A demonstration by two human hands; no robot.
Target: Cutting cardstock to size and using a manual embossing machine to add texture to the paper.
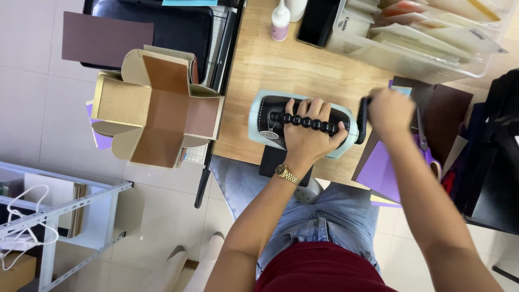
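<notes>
Wooden desktop [270,65], pale tiled floor to its left; single head view, looking straight down over the seated person's lap.

Head view. A pale blue die-cutting machine [303,124] sits at the near edge of the desk, at 12 o'clock from the person's body. Its long axis runs 9 to 3 o'clock, slightly tilted down toward 3. Along the top lies a black beaded carry handle [305,122], same axis.

Left hand [308,135]: closed down over the beaded handle, fingers curled over its far side, palm pressing on the machine's top. A gold wristwatch [286,173] is on that wrist. This hand sits directly on the machine's middle.

Right hand [390,112]: fisted around a black crank handle [363,120] at the machine's 3 o'clock end. It is motion-blurred, so the finger positions are unclear; grip looks full. The crank lies just beside the machine body, at 3 o'clock from the left hand.

Surroundings. Purple cardstock [378,173] lies at 4 o'clock from the machine, partly beneath the right forearm. A folded kraft-and-brown paper box [157,108] rests at 9 o'clock, well apart, on a black paper trimmer [162,27]. A glue bottle [280,21] stands at 12 o'clock. Clear storage bins [411,43] sit at 1 o'clock.
</notes>
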